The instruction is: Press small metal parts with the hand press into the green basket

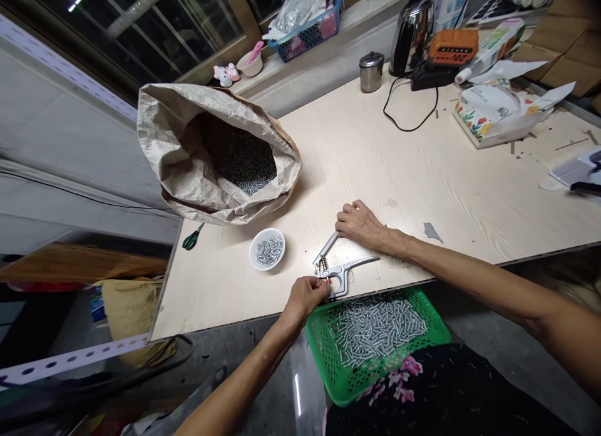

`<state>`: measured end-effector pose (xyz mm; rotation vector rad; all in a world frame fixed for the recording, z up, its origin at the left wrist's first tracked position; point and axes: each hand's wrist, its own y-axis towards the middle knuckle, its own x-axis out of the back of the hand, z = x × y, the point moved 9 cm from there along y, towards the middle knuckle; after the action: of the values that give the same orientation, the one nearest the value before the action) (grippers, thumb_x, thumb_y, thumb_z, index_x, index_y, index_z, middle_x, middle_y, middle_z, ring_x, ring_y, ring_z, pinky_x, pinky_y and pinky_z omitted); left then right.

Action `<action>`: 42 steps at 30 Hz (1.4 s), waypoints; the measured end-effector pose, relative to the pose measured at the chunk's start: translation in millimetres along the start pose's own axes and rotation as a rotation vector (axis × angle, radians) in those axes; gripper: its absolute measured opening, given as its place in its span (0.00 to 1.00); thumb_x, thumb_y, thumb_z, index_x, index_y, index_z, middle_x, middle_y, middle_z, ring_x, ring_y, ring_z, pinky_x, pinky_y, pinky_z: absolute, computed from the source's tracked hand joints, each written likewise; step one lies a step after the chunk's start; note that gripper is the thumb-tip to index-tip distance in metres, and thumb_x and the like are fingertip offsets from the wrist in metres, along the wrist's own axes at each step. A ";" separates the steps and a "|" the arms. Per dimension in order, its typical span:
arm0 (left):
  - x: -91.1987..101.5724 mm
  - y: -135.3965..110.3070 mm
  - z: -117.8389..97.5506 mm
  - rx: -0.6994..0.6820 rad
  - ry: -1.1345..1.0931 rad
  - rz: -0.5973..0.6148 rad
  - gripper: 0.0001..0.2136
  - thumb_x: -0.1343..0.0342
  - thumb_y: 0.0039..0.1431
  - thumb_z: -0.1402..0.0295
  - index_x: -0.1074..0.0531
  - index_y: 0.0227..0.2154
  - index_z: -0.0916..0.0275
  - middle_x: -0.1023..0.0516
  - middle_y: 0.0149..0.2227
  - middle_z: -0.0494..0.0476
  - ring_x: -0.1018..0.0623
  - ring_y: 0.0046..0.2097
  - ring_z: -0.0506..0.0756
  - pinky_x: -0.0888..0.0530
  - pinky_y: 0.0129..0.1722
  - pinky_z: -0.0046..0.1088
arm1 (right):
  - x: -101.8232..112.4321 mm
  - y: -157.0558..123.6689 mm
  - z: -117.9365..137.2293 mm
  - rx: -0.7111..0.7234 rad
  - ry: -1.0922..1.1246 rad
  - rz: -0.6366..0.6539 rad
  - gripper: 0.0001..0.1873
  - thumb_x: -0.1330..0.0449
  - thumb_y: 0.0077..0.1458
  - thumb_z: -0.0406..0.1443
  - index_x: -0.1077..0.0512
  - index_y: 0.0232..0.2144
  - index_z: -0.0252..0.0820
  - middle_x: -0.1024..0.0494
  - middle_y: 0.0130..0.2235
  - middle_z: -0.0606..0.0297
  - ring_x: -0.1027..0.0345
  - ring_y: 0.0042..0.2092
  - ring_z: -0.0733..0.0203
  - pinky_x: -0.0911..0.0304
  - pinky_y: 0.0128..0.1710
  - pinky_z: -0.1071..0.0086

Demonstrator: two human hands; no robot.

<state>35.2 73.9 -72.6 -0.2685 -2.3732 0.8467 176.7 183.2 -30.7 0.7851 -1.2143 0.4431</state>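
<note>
A metal hand press tool (339, 272) lies on the pale wooden table (422, 192) near its front edge. My right hand (359, 224) is closed over the end of its upper handle. My left hand (306, 296) pinches something small at the tool's jaw; I cannot make out what. A small white bowl (267, 249) of little metal pieces sits just left of the tool. Below the table edge, a green basket (350, 386) on my lap holds many similar silver pieces.
A large open sack (188, 173) of dark small parts stands at the table's back left, with green-handled scissors (191, 238) beside it. A kettle (412, 30), a steel cup (371, 71), a black cable (408, 113) and a tissue pack (493, 113) occupy the far right.
</note>
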 end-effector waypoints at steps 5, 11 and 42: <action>-5.6 3.1 1.2 0.039 0.001 0.068 0.16 0.44 0.39 0.54 0.38 0.13 0.62 0.41 0.15 0.45 0.43 0.21 0.46 0.46 0.24 0.25 | -3.7 8.0 0.3 0.024 0.018 0.070 0.09 0.46 0.61 0.37 0.28 0.32 0.42 0.26 0.34 0.64 0.44 0.41 0.57 0.58 0.43 0.60; -2.8 0.7 4.9 0.069 -0.032 0.016 0.17 0.43 0.37 0.53 0.34 0.16 0.63 0.37 0.16 0.47 0.39 0.21 0.47 0.44 0.24 0.25 | 9.7 15.1 14.8 0.016 0.019 0.103 0.08 0.47 0.61 0.33 0.28 0.34 0.40 0.27 0.38 0.58 0.43 0.41 0.55 0.55 0.42 0.60; 7.6 -31.0 -3.8 -0.123 0.015 -0.218 0.13 0.45 0.50 0.58 0.26 0.25 0.64 0.26 0.26 0.54 0.29 0.30 0.52 0.35 0.31 0.26 | 54.3 -88.6 84.1 0.223 -0.017 -0.337 0.09 0.50 0.60 0.25 0.31 0.36 0.37 0.26 0.35 0.63 0.40 0.34 0.64 0.46 0.34 0.67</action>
<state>31.7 54.7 -47.2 -0.0625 -2.3909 0.5963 198.9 56.6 6.0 1.1649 -1.0327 0.2969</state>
